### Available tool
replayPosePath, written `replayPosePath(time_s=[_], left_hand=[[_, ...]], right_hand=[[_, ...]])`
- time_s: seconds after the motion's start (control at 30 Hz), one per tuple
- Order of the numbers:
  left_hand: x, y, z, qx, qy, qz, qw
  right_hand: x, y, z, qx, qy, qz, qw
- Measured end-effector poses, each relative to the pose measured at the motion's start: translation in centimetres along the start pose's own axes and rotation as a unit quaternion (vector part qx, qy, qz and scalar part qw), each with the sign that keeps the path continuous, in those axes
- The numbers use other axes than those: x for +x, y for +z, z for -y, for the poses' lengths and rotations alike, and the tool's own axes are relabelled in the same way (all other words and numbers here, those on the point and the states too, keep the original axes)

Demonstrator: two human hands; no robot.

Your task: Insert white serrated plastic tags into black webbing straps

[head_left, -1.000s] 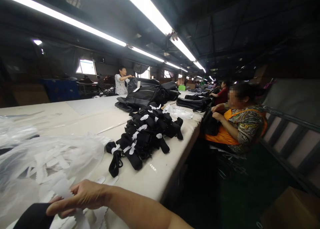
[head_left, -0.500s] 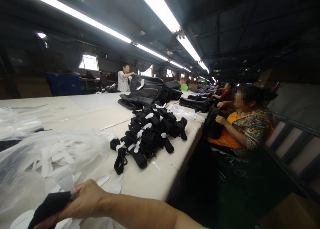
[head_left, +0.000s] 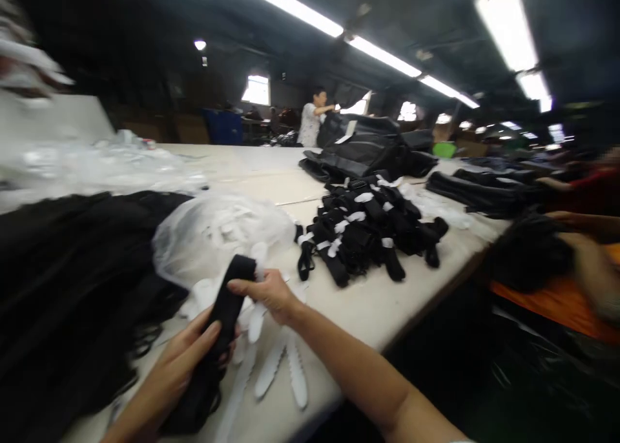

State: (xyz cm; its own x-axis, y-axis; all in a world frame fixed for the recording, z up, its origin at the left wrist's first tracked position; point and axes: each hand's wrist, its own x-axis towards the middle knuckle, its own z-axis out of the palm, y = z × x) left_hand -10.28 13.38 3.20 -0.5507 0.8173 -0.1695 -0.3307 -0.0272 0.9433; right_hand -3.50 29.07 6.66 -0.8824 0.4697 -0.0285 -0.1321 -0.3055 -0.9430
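My left hand is closed around the lower part of a folded black webbing strap, held at a slant above the table. Its upper end is pinched by my right hand, thumb lying across the front. A white strip shows beside the strap at my right fingers; how it is gripped is partly hidden. Below my hands lie loose white strips with toothed edges. Just beyond them sits a clear plastic bag with more white strips inside.
Bundled black straps with white bands are heaped on the table. Black bags are stacked behind them. Black fabric items cover the left side. At right, a co-worker's arms hold dark fabric; another person stands across the table.
The view has swung left, bringing the black fabric and my left hand into sight. The black strap, low at the left edge before, is now upright between both hands.
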Motion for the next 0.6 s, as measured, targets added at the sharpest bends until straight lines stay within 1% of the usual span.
replayPosePath(time_s=[0.03,0.1,0.2,0.3,0.4,0.5,0.57,0.6], left_hand=[[-0.3,0.0,0.0,-0.003,0.01,0.001,1.0],[-0.1,0.0,0.0,-0.005,0.031,-0.017,0.999],[0.5,-0.3,-0.3,-0.005,0.06,-0.059,0.996],[0.2,-0.7,-1.0,-0.026,0.092,-0.089,0.991],[-0.5,-1.1,-1.9,-0.049,0.116,-0.102,0.987],[-1.0,-1.4,-2.6,-0.051,0.121,-0.093,0.987],[-1.3,-1.4,-2.7,-0.041,0.106,-0.066,0.991],[-1.4,-1.3,-2.6,-0.034,0.093,-0.043,0.994]], right_hand=[[0.1,-0.2,-0.1,-0.008,0.007,0.004,1.0],[0.6,-0.5,-0.5,-0.009,0.027,0.028,0.999],[1.2,-1.1,-0.9,-0.009,0.049,0.065,0.997],[0.9,-1.6,-0.4,-0.009,0.054,0.096,0.994],[0.6,-1.9,0.3,-0.035,0.048,0.106,0.993],[0.6,-1.8,0.2,-0.083,0.037,0.107,0.99],[0.6,-1.6,-0.2,-0.109,0.03,0.119,0.986],[0.6,-1.5,-0.5,-0.119,0.026,0.125,0.985]])
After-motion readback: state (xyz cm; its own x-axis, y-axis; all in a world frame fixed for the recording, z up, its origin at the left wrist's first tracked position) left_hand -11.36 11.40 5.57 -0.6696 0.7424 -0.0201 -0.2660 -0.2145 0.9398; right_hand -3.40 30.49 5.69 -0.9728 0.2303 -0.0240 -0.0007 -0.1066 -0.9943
